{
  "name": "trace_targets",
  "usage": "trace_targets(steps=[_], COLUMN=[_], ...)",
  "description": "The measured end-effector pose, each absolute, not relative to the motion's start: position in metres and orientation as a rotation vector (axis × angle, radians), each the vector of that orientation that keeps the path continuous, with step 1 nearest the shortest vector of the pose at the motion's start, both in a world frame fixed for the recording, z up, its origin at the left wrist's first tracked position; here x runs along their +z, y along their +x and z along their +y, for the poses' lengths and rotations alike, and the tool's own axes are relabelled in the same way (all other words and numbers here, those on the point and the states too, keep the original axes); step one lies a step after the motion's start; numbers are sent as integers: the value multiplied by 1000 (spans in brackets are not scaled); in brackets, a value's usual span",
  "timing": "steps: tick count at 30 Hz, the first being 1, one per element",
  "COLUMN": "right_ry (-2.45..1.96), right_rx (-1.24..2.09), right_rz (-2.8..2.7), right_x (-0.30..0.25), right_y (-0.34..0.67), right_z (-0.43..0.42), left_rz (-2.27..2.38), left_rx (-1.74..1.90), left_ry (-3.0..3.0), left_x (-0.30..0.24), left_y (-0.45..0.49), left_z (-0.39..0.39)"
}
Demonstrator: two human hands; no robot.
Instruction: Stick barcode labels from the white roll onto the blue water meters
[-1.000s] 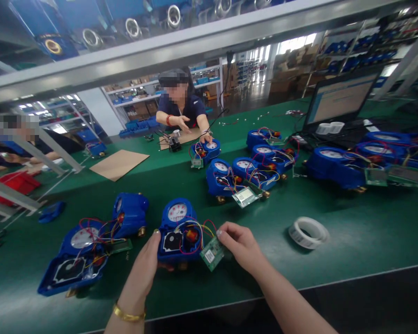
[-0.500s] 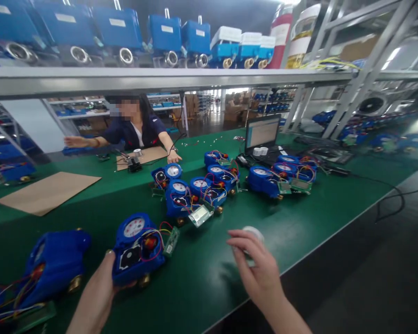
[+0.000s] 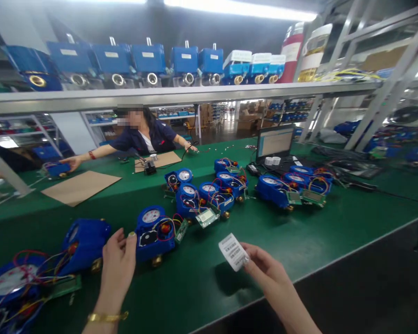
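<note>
My right hand (image 3: 270, 271) pinches a white label card (image 3: 232, 252) printed with barcodes, held above the green table. My left hand (image 3: 120, 260) has its thumb and fingers apart, with the thumb at the left edge of a blue water meter (image 3: 155, 234). That meter shows a round dial, an open compartment with wires, a brass fitting and a small circuit board (image 3: 181, 231) hanging at its right. Left of the hand lies another blue meter (image 3: 85, 243), turned on its side with wires out. At the lower left is a meter with a large dial (image 3: 16, 278).
Several wired meters (image 3: 209, 195) stand mid-table, with more (image 3: 292, 185) near a laptop (image 3: 275, 141). Across the table a co-worker (image 3: 146, 132) reaches toward a blue meter (image 3: 57, 169) by a cardboard sheet (image 3: 80, 188). A metal shelf (image 3: 195, 96) with blue devices spans overhead.
My left hand has loosened from the meter, which rests on the table. My right hand has turned, so the label's printed face shows. The co-worker's outstretched hand has reached a meter. The view has shifted.
</note>
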State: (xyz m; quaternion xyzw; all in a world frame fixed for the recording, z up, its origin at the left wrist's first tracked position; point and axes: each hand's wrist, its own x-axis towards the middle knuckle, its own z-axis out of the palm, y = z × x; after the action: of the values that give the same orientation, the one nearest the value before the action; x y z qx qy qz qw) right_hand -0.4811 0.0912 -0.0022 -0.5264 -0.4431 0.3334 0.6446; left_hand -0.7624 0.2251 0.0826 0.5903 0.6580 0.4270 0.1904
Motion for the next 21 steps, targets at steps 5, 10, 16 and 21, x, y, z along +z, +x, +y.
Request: trace_targets(steps=[5,10,16,21], right_ry=[-999,-920,-1027,-1042], right_rx=[946,925,830,739], right_rz=[-886,-968,-1106,-1163], right_x=[13,26,20,15], right_y=[-528,-561,-564,-560], right_z=[99,97,83,74], left_rz=[1414,1023,1060,1100], left_rx=[1229,1111,1167,1172], left_ry=[1839,1692,1519,1523], left_x=[77,56,55,52], left_y=[-727,-694,-707,-714], left_z=[155,119,113,108])
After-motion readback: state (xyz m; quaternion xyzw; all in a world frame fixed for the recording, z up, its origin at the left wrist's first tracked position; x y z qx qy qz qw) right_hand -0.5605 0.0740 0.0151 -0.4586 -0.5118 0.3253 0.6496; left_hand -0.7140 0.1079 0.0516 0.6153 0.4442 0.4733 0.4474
